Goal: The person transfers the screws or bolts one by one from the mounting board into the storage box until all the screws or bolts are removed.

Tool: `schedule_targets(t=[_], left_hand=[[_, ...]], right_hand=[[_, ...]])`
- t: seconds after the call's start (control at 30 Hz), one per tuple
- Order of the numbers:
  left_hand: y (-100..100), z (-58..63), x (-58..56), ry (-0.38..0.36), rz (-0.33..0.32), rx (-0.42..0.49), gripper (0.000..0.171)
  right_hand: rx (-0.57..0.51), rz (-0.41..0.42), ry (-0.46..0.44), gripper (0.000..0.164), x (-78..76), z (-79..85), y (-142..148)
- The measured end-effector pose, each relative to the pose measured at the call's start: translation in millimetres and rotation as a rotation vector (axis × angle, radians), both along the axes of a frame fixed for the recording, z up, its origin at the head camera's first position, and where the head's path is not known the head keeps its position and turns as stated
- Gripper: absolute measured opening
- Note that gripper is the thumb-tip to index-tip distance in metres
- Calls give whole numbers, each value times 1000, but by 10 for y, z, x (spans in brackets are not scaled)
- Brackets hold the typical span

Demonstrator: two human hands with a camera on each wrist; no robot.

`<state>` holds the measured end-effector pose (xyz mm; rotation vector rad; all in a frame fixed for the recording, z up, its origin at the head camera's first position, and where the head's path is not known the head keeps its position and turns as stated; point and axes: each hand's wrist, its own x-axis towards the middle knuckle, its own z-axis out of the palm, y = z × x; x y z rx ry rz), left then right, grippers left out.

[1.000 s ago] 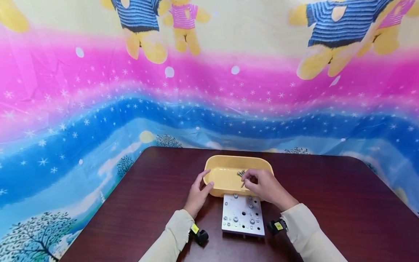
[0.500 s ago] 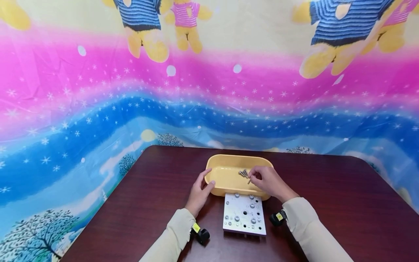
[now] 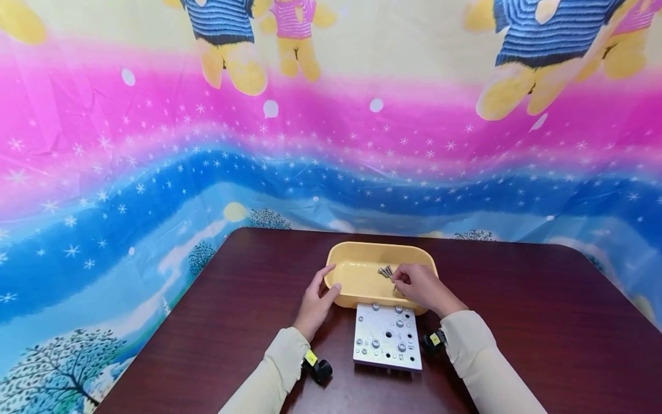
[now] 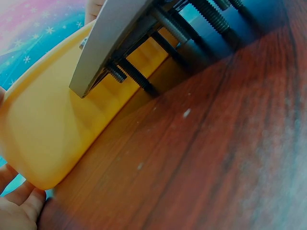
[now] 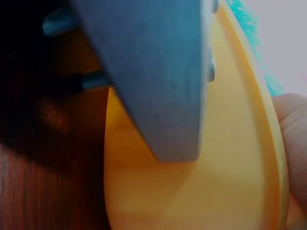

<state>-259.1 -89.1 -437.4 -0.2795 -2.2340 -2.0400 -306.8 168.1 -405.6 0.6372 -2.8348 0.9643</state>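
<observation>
My left hand [image 3: 314, 303] holds the left end of a yellow plastic tray [image 3: 351, 300], thumb at the front corner and fingers along the side. In the left wrist view some of its fingers [image 4: 21, 203] show against the tray's end. Over the tray's right part, my right hand [image 3: 421, 286] pinches a small screw [image 3: 395, 287] between thumb and fingertips. Several metal screws [image 3: 385, 271] lie loosely together on the tray floor beside these fingertips. The held screw is out of sight in the right wrist view, where part of the hand [image 5: 295, 139] shows beyond the tray wall.
In front of the tray stands a silver metal plate [image 3: 380, 361] with holes and several screws in it. Threaded shafts [image 4: 211, 17] stick out beneath it over the dark wooden table [image 3: 222, 322]. A patterned cloth [image 3: 331, 144] hangs behind.
My right hand has shifted slightly right within the tray, still pinching the screw, and the loose screws show more fully. The left hand stays at the tray's end. The view shifts slightly.
</observation>
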Motion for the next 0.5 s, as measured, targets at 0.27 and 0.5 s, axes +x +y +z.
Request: schedule_targets(t=[0.27, 0.5], left_hand=[[12, -11, -20, 5, -11, 17, 52], [7, -14, -25, 9, -12, 15, 53]], right_hand=[[14, -23, 10, 7, 4, 2, 9], [40, -52, -1, 7, -14, -12, -6]])
